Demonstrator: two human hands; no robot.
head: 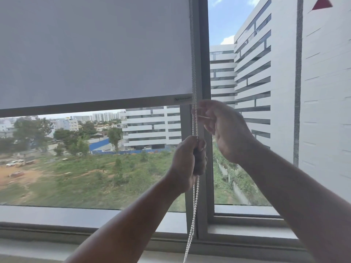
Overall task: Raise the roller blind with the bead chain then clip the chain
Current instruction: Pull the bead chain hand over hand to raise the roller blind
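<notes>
A grey roller blind (95,50) covers the upper part of the left window pane; its bottom bar (91,106) hangs a little above mid-height. The white bead chain (194,73) runs down along the blind's right edge in front of the window post. My left hand (190,158) grips the chain in a fist below the bar, and the chain hangs on below it (193,209) toward the sill. My right hand (222,126) is higher, just right of the chain, with fingers curled toward it at bar level; whether they pinch the chain is unclear.
A grey vertical window post (204,54) stands behind the chain. The window sill (76,217) runs along the bottom. Through the glass I see a white building (266,73) on the right and green ground with trees below.
</notes>
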